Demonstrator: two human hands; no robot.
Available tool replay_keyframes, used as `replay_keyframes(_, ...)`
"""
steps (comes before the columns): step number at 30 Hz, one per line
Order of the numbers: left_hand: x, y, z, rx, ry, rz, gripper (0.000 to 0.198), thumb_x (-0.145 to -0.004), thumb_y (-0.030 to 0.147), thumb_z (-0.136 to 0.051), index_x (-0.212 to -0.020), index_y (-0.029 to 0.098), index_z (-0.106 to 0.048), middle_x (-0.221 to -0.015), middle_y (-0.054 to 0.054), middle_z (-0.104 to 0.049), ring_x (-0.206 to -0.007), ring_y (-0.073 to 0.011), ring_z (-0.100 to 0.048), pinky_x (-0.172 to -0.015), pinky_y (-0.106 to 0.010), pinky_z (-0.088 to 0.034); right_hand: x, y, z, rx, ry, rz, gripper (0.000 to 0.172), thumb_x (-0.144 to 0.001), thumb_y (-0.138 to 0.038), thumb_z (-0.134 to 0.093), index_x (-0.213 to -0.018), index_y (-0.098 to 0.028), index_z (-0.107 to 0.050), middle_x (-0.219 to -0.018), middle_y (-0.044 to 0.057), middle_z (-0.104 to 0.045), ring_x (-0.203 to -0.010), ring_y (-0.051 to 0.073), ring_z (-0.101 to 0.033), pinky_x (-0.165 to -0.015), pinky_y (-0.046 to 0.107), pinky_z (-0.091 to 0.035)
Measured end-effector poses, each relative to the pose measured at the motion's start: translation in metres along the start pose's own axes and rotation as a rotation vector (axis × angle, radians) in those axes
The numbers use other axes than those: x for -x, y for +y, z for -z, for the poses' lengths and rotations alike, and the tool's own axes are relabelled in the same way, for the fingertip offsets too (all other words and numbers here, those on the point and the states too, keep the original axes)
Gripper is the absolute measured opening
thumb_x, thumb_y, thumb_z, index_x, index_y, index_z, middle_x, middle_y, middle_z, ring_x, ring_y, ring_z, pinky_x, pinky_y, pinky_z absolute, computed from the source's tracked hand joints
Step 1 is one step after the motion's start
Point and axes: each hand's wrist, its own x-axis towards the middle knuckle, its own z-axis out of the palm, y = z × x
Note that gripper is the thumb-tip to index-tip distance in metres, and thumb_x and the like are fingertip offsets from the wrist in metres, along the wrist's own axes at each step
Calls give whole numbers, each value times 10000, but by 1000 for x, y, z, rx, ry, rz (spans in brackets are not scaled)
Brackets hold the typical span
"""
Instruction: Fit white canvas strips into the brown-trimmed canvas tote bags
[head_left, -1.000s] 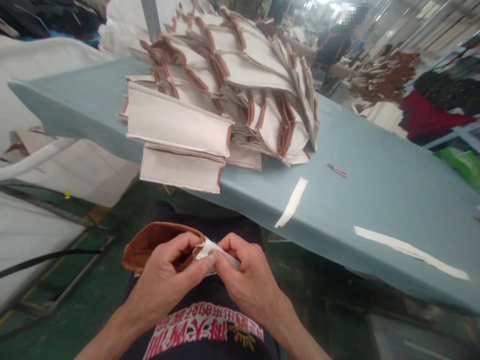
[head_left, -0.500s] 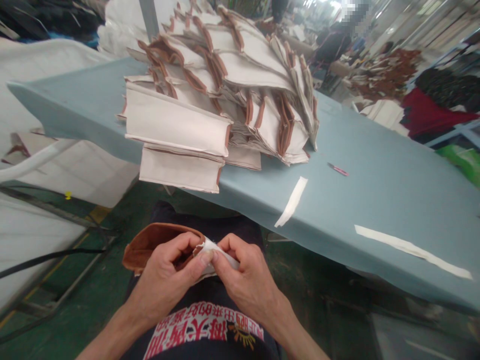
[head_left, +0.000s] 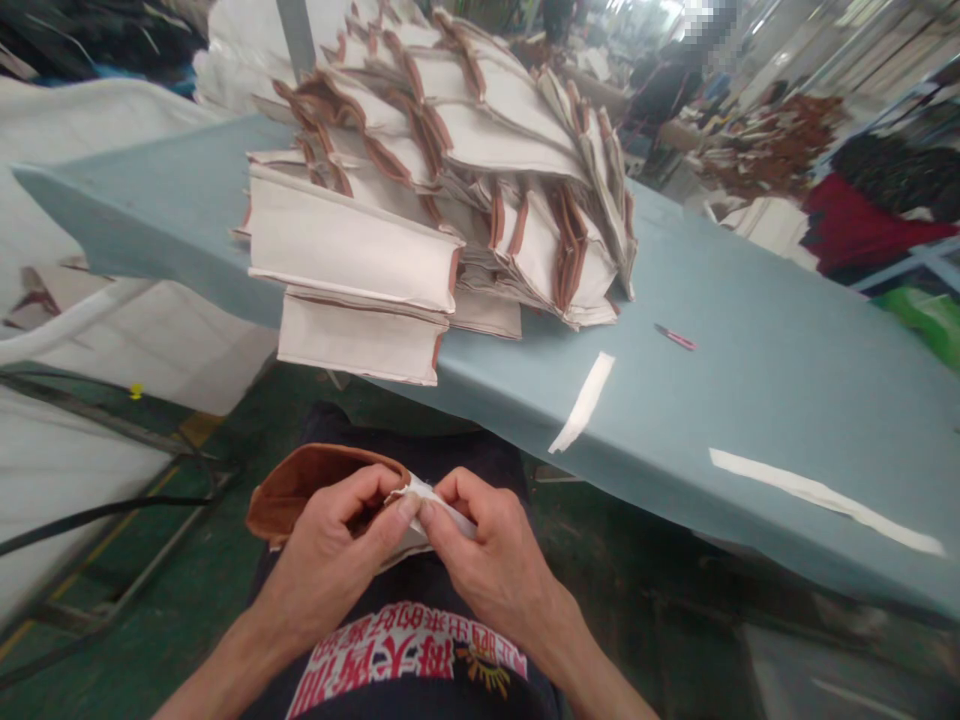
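Over my lap, my left hand [head_left: 330, 555] and my right hand [head_left: 487, 560] both pinch the white corner of a cream and brown fabric piece [head_left: 300, 485]. Thumbs and forefingers meet at that corner, fingers closed on the cloth. The brown part curls out to the left of my left hand. A large pile of similar cream bags with brown trim [head_left: 442, 170] lies on the blue-grey table [head_left: 750, 370] in front of me, some overhanging its near edge.
Two white strips [head_left: 583, 402] [head_left: 821, 497] lie on the table, with a small pink tool [head_left: 675, 338] beyond them. White sacks [head_left: 67, 290] stand at the left. Another person [head_left: 667, 85] and heaps of fabric are at the back right.
My fingers have shifted slightly on the white corner. The view has drifted a little; nothing else moved.
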Motion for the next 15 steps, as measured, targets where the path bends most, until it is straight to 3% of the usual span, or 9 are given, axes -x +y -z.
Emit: replay_keyframes(15,-2,-11,5,-57,-10,-17,272,-978,408,-671,-809,205,-732,-706,20,-683,-628,-156,-569,-573,-229,-434,-2,1,4,32,-16,17,275,-997,-398,-592,-780,-230,-582,-626,-45,-553,-566,131,-473,-567,269,-287)
